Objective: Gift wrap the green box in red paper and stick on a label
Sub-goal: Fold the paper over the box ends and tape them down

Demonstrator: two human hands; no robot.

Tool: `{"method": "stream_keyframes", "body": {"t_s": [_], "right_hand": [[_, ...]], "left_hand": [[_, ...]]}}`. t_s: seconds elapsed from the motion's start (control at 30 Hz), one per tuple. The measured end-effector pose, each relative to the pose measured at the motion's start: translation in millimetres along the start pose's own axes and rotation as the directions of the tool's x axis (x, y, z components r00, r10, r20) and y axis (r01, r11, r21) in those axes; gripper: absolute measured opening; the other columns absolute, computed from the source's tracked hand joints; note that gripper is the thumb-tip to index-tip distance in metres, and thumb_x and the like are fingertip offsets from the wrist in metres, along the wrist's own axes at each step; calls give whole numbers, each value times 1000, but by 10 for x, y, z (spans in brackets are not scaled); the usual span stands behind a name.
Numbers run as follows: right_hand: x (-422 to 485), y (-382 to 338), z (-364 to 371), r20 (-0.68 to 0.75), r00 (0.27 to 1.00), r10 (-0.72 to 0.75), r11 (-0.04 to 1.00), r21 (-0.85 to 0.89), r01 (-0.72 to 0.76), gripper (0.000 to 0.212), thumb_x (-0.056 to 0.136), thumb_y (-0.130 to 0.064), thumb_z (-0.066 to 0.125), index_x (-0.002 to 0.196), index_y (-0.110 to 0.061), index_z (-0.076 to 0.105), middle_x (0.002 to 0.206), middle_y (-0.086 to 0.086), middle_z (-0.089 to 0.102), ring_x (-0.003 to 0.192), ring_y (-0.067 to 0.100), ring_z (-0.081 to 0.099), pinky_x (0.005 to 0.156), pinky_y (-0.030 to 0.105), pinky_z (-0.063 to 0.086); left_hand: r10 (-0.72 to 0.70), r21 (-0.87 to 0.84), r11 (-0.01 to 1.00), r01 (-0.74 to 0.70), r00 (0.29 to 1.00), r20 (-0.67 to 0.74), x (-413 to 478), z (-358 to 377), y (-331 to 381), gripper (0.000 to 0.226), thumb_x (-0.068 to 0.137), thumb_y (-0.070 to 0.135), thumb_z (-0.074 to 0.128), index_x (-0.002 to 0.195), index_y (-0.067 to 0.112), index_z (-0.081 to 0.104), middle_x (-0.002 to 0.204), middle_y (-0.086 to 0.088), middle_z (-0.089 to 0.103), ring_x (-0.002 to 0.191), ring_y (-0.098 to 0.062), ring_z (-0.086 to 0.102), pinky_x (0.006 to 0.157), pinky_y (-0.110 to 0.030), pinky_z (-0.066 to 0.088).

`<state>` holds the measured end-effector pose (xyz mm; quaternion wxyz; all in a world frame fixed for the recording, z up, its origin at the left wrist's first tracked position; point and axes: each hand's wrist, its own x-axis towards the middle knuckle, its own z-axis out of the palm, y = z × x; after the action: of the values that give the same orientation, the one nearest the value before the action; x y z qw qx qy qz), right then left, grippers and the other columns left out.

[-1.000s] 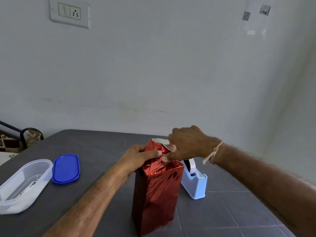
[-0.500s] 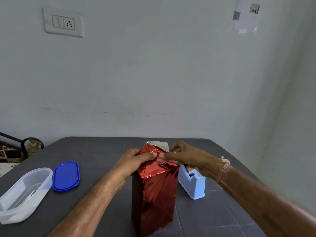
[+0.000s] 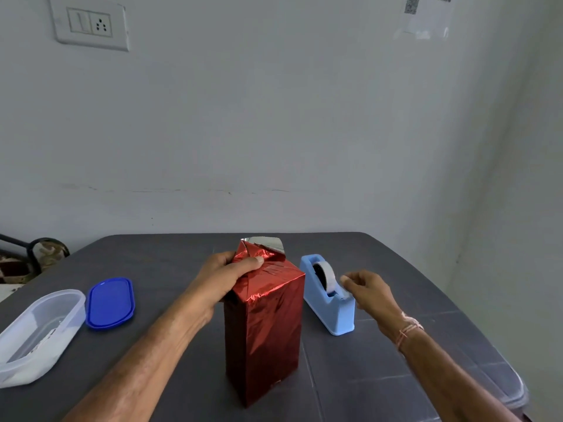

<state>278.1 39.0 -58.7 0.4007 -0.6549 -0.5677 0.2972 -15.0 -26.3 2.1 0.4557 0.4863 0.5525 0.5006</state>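
A tall box wrapped in shiny red paper (image 3: 265,324) stands upright at the middle of the dark grey table (image 3: 170,263). None of the green box shows. My left hand (image 3: 224,277) grips the folded paper flaps on the box's top, thumb pressing them down; a silver underside of the paper sticks up behind. My right hand (image 3: 367,289) hovers at the front of the light blue tape dispenser (image 3: 327,295), to the box's right, fingers loosely curled near the tape end, holding nothing that I can see.
A clear plastic container (image 3: 36,333) lies at the left table edge with its blue lid (image 3: 110,303) beside it. A white wall stands close behind the table. The table's right edge runs just past my right forearm.
My right hand has left the paper folds on the box's top and moved right to the tape dispenser. My left hand keeps its hold on the folds.
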Motion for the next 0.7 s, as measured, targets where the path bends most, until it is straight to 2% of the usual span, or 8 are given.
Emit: {"method": "stream_keyframes", "body": {"t_s": [0.07,0.17,0.23,0.33,0.47,0.53,0.6,0.7], "right_hand": [[100,154,19,52,996,67,997,-51,-64,32,99,-38,63,100,-7,74,102,9,73,94,21,67,85,43,58],[215,184,24,111,984,136,990,-49,-132,38,99,-34,64,100,3,74,106,17,72,89,22,65,74,35,59],[301,174,10,144,975,171,985,4,-174,31,98,-29,68,99,2,73,108,20,70,90,23,66,73,34,62],[368,154,4,167,962,216,973,44,-226,25,95,-22,72,102,2,72,110,19,69,92,26,67,78,39,64],[348,96,2,180,936,302,938,120,-325,25,96,-19,72,108,3,69,114,19,64,102,31,67,84,45,63],[315,41,-17,201,922,331,911,186,-367,24,96,-18,71,109,2,67,115,19,62,105,34,68,81,46,64],[285,10,-50,239,916,324,892,246,-379,18,96,-16,70,105,0,68,113,20,64,99,35,71,75,46,65],[232,30,-96,292,914,284,877,307,-370,15,97,-14,67,103,0,69,107,19,69,93,37,75,76,50,64]], "left_hand": [[1,4,1000,-1,1000,1,-5,9,4,19,84,34,81,95,17,79,85,-3,80,73,-14,74,73,-28,54],[-6,2,1000,6,1000,3,-2,-5,2,20,84,35,81,95,18,79,85,-4,80,73,-15,74,74,-29,54],[-8,8,1000,8,1000,5,9,-9,-3,21,83,36,81,94,18,79,86,-4,80,73,-16,74,77,-31,54],[-12,12,1000,12,1000,7,15,-9,-5,21,83,36,81,94,18,79,85,-4,80,72,-15,74,78,-32,55],[-18,10,1000,17,1000,18,18,-14,-4,23,83,37,81,97,18,79,89,-5,81,78,-19,75,85,-36,56],[-21,15,1000,20,1000,17,24,-21,-11,24,83,37,81,98,18,79,90,-5,81,79,-19,75,85,-35,56],[-22,18,1000,22,1000,16,33,-26,-16,25,83,37,81,99,18,79,91,-6,81,80,-19,75,85,-34,56],[-27,12,1000,27,999,17,29,-25,-16,25,83,37,81,99,18,78,91,-6,81,79,-18,74,82,-34,55]]}}
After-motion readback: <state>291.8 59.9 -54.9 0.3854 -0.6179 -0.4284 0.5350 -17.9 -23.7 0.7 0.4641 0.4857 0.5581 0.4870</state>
